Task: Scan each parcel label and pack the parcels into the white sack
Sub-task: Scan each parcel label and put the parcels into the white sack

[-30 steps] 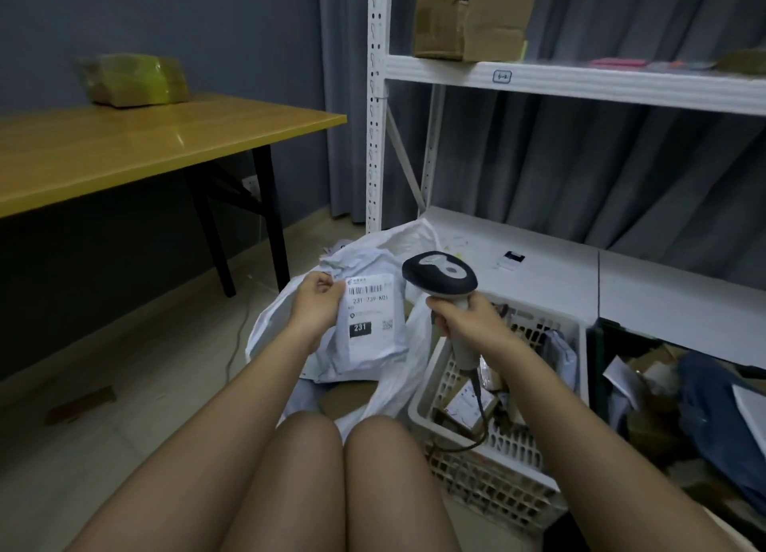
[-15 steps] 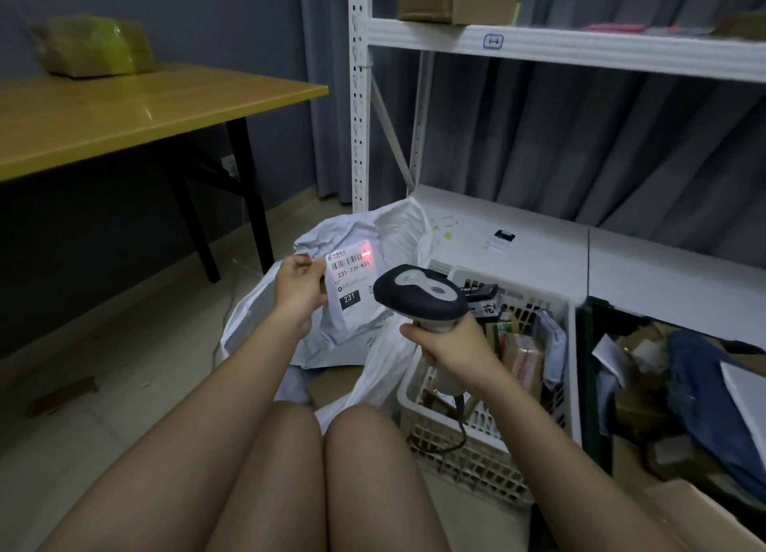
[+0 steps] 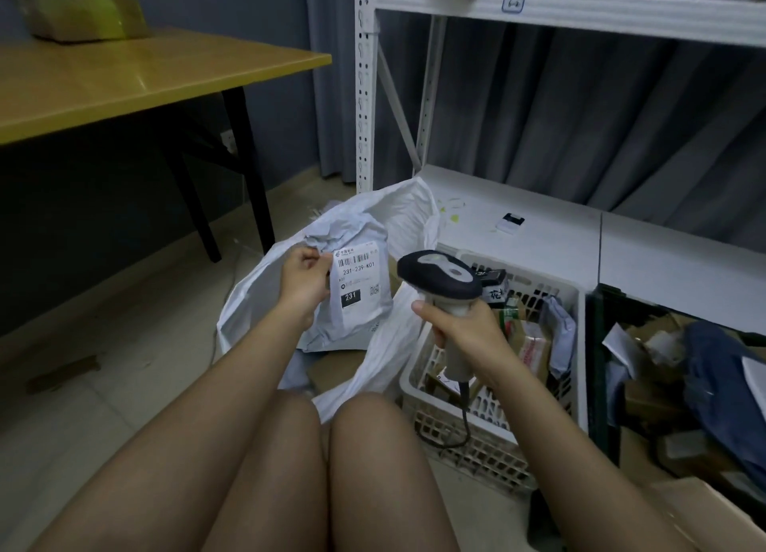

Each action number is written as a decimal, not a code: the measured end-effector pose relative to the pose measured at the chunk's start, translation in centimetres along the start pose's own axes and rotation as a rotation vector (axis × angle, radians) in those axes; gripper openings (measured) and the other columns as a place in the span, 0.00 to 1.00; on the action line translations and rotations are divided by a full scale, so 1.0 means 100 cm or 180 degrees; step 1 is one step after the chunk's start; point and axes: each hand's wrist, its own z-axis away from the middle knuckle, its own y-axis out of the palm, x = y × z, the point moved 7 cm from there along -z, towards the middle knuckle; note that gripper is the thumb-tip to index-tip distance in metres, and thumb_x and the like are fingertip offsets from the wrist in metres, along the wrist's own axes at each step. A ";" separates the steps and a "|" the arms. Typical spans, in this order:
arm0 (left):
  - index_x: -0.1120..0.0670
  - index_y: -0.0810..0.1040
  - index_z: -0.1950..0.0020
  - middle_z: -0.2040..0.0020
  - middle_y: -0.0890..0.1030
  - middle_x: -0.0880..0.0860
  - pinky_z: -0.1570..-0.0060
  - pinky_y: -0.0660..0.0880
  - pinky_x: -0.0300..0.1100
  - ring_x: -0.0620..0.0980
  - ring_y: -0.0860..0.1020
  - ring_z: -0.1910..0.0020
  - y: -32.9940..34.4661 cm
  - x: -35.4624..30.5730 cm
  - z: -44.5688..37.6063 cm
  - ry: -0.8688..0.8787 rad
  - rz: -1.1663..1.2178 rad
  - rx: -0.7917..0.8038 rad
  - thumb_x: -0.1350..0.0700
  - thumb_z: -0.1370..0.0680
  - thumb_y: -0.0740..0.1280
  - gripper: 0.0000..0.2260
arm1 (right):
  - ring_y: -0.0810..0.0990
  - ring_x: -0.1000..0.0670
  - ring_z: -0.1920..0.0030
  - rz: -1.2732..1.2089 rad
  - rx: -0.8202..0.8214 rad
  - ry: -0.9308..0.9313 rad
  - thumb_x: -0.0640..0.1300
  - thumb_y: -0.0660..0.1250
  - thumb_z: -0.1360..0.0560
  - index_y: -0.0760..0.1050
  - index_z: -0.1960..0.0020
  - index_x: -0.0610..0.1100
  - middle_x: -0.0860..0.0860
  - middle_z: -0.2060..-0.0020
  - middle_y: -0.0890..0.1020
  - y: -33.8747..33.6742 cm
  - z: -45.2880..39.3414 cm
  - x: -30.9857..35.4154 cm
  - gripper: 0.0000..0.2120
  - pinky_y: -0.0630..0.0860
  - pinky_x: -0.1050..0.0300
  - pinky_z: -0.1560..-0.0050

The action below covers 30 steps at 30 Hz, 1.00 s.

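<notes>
My left hand [image 3: 304,278] pinches the left edge of a grey mailer parcel [image 3: 356,298] and holds it upright over the open white sack [image 3: 398,220] on the floor. Its white label with a barcode and "231" faces me. My right hand [image 3: 460,323] grips the handle of a black and grey barcode scanner [image 3: 439,278], whose head points left at the parcel, a short way from the label. No red light shows on the label. A brown parcel lies inside the sack below the mailer.
A white plastic basket [image 3: 580,298] with several parcels stands right of the sack; the scanner cable hangs into it. A dark crate [image 3: 597,344] of parcels sits further right. A white shelf rack [image 3: 367,95] rises behind. A yellow table [image 3: 145,83] stands at left. My knees fill the foreground.
The red scan light seen on the label half a second ago is gone. The parcel's label now faces me more squarely, and the scanner stays aimed at it.
</notes>
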 end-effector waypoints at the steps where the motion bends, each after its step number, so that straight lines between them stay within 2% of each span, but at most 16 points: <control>1: 0.51 0.69 0.59 0.62 0.76 0.53 0.59 0.74 0.50 0.53 0.75 0.59 -0.001 0.006 -0.006 0.0015 -0.0164 -0.0024 0.58 0.22 0.65 0.08 | 0.74 0.53 0.73 -0.0040 -0.0103 0.0094 0.47 0.75 0.28 0.75 0.62 0.39 0.45 0.72 0.75 -0.005 -0.005 -0.008 0.14 0.74 0.60 0.67; 4: 0.51 0.70 0.60 0.65 0.73 0.51 0.58 0.71 0.49 0.53 0.73 0.59 0.000 0.019 -0.026 0.0176 -0.0806 -0.0144 0.57 0.22 0.64 0.08 | 0.77 0.54 0.70 -0.0173 -0.0470 0.0380 0.50 0.75 0.29 0.76 0.61 0.43 0.50 0.71 0.78 -0.022 -0.020 -0.040 0.13 0.75 0.61 0.67; 7: 0.56 0.72 0.51 0.61 0.75 0.51 0.61 0.68 0.42 0.54 0.74 0.57 0.013 0.018 -0.041 0.0440 -0.1282 -0.0225 0.57 0.20 0.61 0.03 | 0.77 0.50 0.64 -0.0186 -0.0653 0.0455 0.52 0.76 0.30 0.75 0.56 0.43 0.51 0.66 0.79 -0.035 -0.036 -0.066 0.15 0.73 0.57 0.61; 9: 0.58 0.71 0.37 0.46 0.77 0.53 0.52 0.69 0.41 0.54 0.75 0.46 0.032 0.022 -0.053 0.0575 -0.1557 0.0153 0.56 0.18 0.60 0.11 | 0.77 0.50 0.62 -0.0235 -0.0701 0.0463 0.52 0.76 0.31 0.75 0.49 0.42 0.50 0.64 0.78 -0.042 -0.044 -0.077 0.19 0.73 0.55 0.58; 11: 0.58 0.58 0.24 0.29 0.67 0.57 0.35 0.67 0.49 0.57 0.67 0.31 0.058 0.032 -0.059 0.0639 -0.1857 0.0825 0.56 0.18 0.59 0.23 | 0.78 0.48 0.61 -0.0271 -0.0773 0.0538 0.52 0.77 0.32 0.73 0.43 0.42 0.50 0.61 0.79 -0.049 -0.048 -0.087 0.24 0.75 0.53 0.57; 12: 0.59 0.52 0.23 0.26 0.63 0.60 0.31 0.63 0.54 0.60 0.63 0.28 0.071 0.038 -0.060 0.0638 -0.2001 0.1064 0.57 0.18 0.60 0.27 | 0.78 0.49 0.62 -0.0308 -0.0810 0.0576 0.49 0.76 0.30 0.72 0.40 0.42 0.48 0.61 0.79 -0.054 -0.050 -0.093 0.24 0.76 0.53 0.58; 14: 0.63 0.54 0.24 0.28 0.65 0.62 0.31 0.63 0.52 0.62 0.64 0.30 0.095 0.044 -0.052 0.0756 -0.1987 0.1363 0.59 0.19 0.61 0.27 | 0.77 0.49 0.69 -0.0421 -0.0847 0.0688 0.43 0.73 0.26 0.71 0.38 0.40 0.45 0.64 0.78 -0.064 -0.052 -0.105 0.20 0.75 0.55 0.66; 16: 0.62 0.61 0.27 0.40 0.73 0.59 0.44 0.66 0.38 0.55 0.72 0.41 0.118 0.048 -0.039 0.0937 -0.1951 0.1516 0.61 0.20 0.61 0.22 | 0.75 0.48 0.70 -0.0616 -0.0935 0.0896 0.40 0.70 0.24 0.72 0.40 0.41 0.44 0.65 0.78 -0.078 -0.050 -0.120 0.15 0.74 0.55 0.68; 17: 0.60 0.64 0.27 0.41 0.74 0.57 0.48 0.66 0.34 0.53 0.73 0.43 0.129 0.051 -0.032 0.0953 -0.2002 0.1580 0.61 0.19 0.61 0.21 | 0.75 0.47 0.69 -0.0697 -0.1000 0.0948 0.40 0.69 0.24 0.72 0.42 0.43 0.44 0.65 0.78 -0.086 -0.047 -0.126 0.12 0.73 0.54 0.67; 19: 0.57 0.68 0.29 0.35 0.73 0.57 0.41 0.65 0.36 0.54 0.72 0.36 0.153 0.058 -0.015 0.1104 -0.1980 0.1728 0.60 0.19 0.61 0.18 | 0.77 0.45 0.64 -0.0703 -0.1177 0.1033 0.44 0.71 0.25 0.73 0.41 0.44 0.44 0.62 0.80 -0.105 -0.040 -0.142 0.15 0.74 0.52 0.63; 21: 0.58 0.71 0.32 0.32 0.71 0.55 0.36 0.65 0.36 0.52 0.69 0.32 0.179 0.066 0.003 0.1210 -0.1777 0.1922 0.62 0.19 0.61 0.15 | 0.78 0.43 0.57 -0.0632 -0.1335 0.1098 0.46 0.72 0.26 0.73 0.36 0.43 0.42 0.54 0.81 -0.125 -0.030 -0.159 0.20 0.75 0.50 0.57; 22: 0.58 0.71 0.33 0.33 0.71 0.55 0.39 0.66 0.33 0.51 0.70 0.34 0.193 0.071 0.012 0.1212 -0.1728 0.2004 0.62 0.20 0.61 0.15 | 0.78 0.43 0.56 -0.0645 -0.1416 0.1125 0.45 0.71 0.26 0.72 0.35 0.43 0.42 0.51 0.81 -0.134 -0.025 -0.168 0.21 0.75 0.50 0.56; 24: 0.57 0.69 0.32 0.36 0.72 0.53 0.52 0.68 0.25 0.48 0.73 0.43 0.219 0.089 0.026 0.1032 -0.1846 0.2192 0.61 0.20 0.62 0.16 | 0.79 0.45 0.59 -0.0724 -0.1565 0.1213 0.43 0.70 0.24 0.73 0.36 0.44 0.43 0.53 0.81 -0.149 -0.016 -0.178 0.17 0.76 0.52 0.58; 25: 0.56 0.68 0.30 0.35 0.72 0.53 0.55 0.68 0.25 0.48 0.73 0.44 0.231 0.102 0.032 0.0888 -0.1981 0.2340 0.59 0.19 0.62 0.17 | 0.78 0.47 0.61 -0.0727 -0.1646 0.1270 0.42 0.69 0.23 0.74 0.39 0.45 0.45 0.56 0.81 -0.156 -0.013 -0.185 0.13 0.77 0.55 0.62; 27: 0.57 0.65 0.28 0.32 0.70 0.55 0.52 0.66 0.31 0.51 0.72 0.39 0.250 0.134 0.038 0.0556 -0.2251 0.2538 0.56 0.19 0.62 0.20 | 0.78 0.50 0.64 -0.0747 -0.1756 0.1333 0.40 0.66 0.22 0.73 0.42 0.47 0.48 0.60 0.79 -0.166 -0.008 -0.196 0.10 0.76 0.60 0.67; 30: 0.60 0.66 0.30 0.34 0.70 0.55 0.49 0.70 0.39 0.54 0.72 0.38 0.268 0.184 0.040 -0.0072 -0.2327 0.2555 0.55 0.20 0.64 0.21 | 0.78 0.49 0.62 -0.0722 -0.1824 0.1363 0.42 0.66 0.23 0.71 0.35 0.45 0.48 0.58 0.79 -0.174 -0.007 -0.213 0.17 0.75 0.56 0.63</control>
